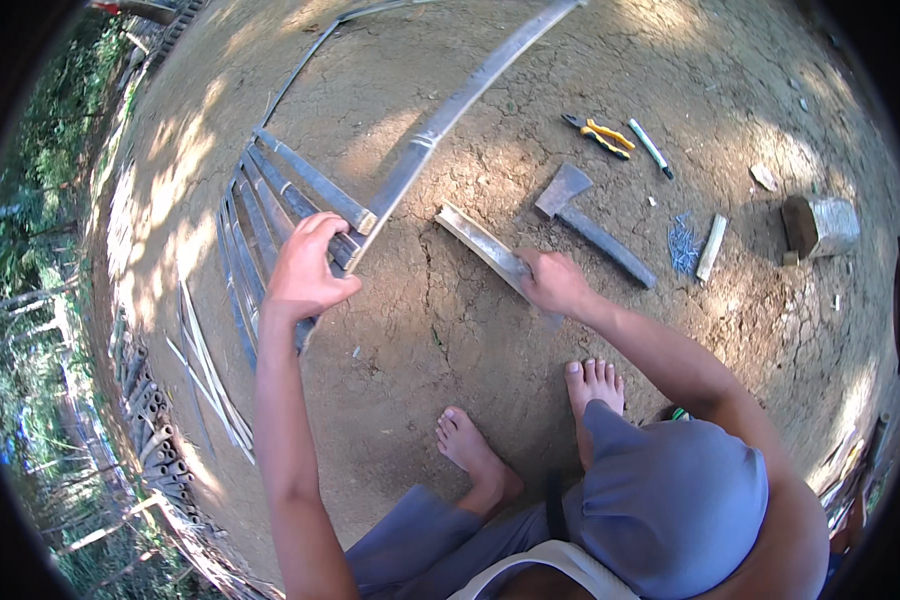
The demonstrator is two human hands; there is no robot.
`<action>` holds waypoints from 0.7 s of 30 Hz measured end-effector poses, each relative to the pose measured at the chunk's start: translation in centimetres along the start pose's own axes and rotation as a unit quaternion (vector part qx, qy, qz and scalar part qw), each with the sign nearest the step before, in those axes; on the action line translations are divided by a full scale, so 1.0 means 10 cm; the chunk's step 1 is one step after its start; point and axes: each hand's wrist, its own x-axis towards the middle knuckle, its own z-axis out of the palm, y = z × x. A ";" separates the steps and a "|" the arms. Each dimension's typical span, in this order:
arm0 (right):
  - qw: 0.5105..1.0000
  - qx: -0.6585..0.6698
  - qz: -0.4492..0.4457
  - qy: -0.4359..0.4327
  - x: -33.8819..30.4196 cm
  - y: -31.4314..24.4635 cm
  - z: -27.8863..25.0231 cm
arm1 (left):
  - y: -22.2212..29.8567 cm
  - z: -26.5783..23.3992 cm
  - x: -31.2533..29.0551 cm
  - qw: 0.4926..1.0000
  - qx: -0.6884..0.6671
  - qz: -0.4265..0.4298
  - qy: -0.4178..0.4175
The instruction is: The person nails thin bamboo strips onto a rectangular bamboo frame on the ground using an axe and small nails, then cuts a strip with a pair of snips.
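Note:
My left hand [313, 272] is curled over the near end of a bamboo slat, thumb and fingers bent around it. That slat belongs to a fan of several dark bamboo slats [315, 180] whose near ends meet a long crosswise bamboo strip [460, 100] with a pale cut edge. In my right hand [555, 283] is a short split bamboo piece [485, 247], hollow side showing, pointing up and left toward the slats. A gap of ground lies between this piece and the slats. The fingers of my right hand wrap its near end, so that end is partly hidden.
An axe [590, 232] lies right of the bamboo piece. Beyond it are yellow-and-black pliers [602, 135] and a marker [652, 150]. Nails [684, 245], a pale stick [711, 248] and a wood block [820, 226] lie further right. Thin strips [210, 375] lie left.

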 end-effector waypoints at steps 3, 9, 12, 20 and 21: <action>0.995 0.066 -0.010 0.068 -0.10 0.21 0.05 | -0.03 -0.12 0.04 0.999 -0.032 0.032 -0.004; 0.988 -0.099 -0.060 0.104 -0.14 0.08 -0.11 | 0.07 0.34 -0.05 0.997 0.042 -0.043 -0.048; 0.983 -0.103 -0.081 0.129 -0.11 0.07 -0.33 | 0.02 1.03 0.13 0.988 0.080 -0.044 -0.127; 0.965 -0.157 -0.205 0.037 0.13 -0.50 -0.89 | -0.05 2.05 -0.16 0.995 0.084 0.024 -0.055; 0.957 -0.169 -0.235 0.019 0.18 -0.65 -0.95 | -0.09 1.98 -0.29 0.995 0.079 0.048 -0.029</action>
